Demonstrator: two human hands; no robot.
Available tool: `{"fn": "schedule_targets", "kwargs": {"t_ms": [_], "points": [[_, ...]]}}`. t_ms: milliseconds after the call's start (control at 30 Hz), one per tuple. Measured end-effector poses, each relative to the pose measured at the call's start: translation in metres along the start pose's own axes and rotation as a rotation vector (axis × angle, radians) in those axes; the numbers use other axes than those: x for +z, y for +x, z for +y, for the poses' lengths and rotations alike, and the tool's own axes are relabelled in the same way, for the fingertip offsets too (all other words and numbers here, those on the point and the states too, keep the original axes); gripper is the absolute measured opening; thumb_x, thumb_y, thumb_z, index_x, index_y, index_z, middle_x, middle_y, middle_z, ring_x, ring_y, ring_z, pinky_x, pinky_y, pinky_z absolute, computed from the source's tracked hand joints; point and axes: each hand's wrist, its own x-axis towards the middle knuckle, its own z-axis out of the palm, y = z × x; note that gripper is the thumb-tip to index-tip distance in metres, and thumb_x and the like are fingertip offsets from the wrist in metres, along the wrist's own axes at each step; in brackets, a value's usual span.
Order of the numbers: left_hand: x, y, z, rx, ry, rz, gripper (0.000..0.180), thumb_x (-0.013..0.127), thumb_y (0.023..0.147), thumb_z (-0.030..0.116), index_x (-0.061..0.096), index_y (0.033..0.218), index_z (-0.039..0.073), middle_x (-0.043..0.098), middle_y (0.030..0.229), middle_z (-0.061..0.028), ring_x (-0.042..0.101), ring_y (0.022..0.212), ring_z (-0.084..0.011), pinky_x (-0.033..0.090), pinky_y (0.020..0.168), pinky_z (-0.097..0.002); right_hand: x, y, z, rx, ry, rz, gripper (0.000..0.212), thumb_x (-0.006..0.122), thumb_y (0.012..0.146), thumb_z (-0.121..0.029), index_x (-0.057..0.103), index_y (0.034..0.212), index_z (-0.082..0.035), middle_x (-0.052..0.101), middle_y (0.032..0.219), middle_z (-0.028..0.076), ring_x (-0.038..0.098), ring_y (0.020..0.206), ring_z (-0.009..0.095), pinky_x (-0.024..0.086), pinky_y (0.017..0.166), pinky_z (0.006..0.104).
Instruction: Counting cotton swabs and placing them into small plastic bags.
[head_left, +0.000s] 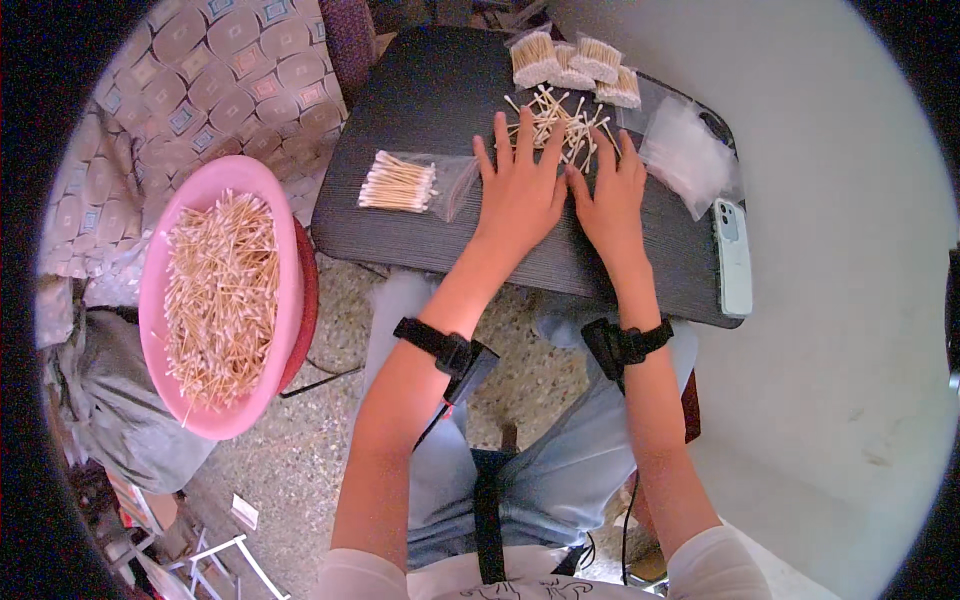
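Observation:
A loose pile of cotton swabs (560, 112) lies on the dark table (400, 110), sticks pointing every way. My left hand (522, 185) rests at the pile's near left side, fingers stretched and spread, their tips reaching the swabs. Beside it my right hand (612, 200) lies with fingers extended over the pile's near right edge. Parts of the pile are hidden under the fingers. Left of my left hand is a clear bag of cotton swabs (398, 184), the swabs lined up side by side. Neither hand grips anything that I can see.
Several filled swab bags (575, 62) stand at the table's far edge. Empty clear bags (688, 150) are stacked at the right, near a pale phone (733, 258). A pink tub (152, 300) heaped with swabs is at the left. A white wall (840, 250) borders the right.

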Motion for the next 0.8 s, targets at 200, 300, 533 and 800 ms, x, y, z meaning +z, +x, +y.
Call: {"fn": "schedule_targets", "kwargs": {"t_ms": [200,300,533,800], "points": [[0.014,0.008,-0.006,0.019,-0.015,-0.107,0.05,0.052,0.088,0.025,0.045,0.134,0.008,0.04,0.141,-0.0162,0.032,0.133,-0.0397,0.022,0.108,-0.0584,0.016,0.002,0.011,0.036,0.212,-0.092,0.039,0.058,0.088,-0.013,0.051,0.124,-0.001,0.052,0.124,0.026,0.049,0.115,0.042,0.04,0.098,0.0458],[0.01,0.005,-0.009,0.034,-0.109,-0.106,0.049,0.054,0.088,0.026,0.046,0.133,0.009,0.044,0.139,-0.0128,0.037,0.131,-0.0367,0.023,0.109,-0.057,0.004,0.001,0.001,0.189,0.467,-0.125,0.034,0.055,0.089,-0.009,0.052,0.122,0.0,0.058,0.116,0.024,0.057,0.105,0.04,0.046,0.092,0.0427],[0.006,0.003,-0.009,0.107,-0.23,-0.053,0.039,0.058,0.086,0.017,0.054,0.124,0.008,0.055,0.125,-0.0127,0.047,0.122,-0.0324,0.028,0.108,-0.0519,-0.004,0.007,0.006,0.378,0.82,-0.073,0.033,0.052,0.087,0.0,0.054,0.12,0.0,0.063,0.103,0.019,0.062,0.09,0.039,0.05,0.085,0.0403],[0.013,0.009,-0.017,0.094,-0.401,-0.03,0.032,0.055,0.086,0.006,0.057,0.118,0.004,0.061,0.111,-0.0176,0.054,0.109,-0.0338,0.041,0.097,-0.0442,-0.007,-0.001,0.011,-0.038,0.195,-0.079,0.039,0.06,0.078,0.002,0.059,0.117,-0.004,0.055,0.119,0.017,0.047,0.116,0.037,0.037,0.101,0.0433]]}}
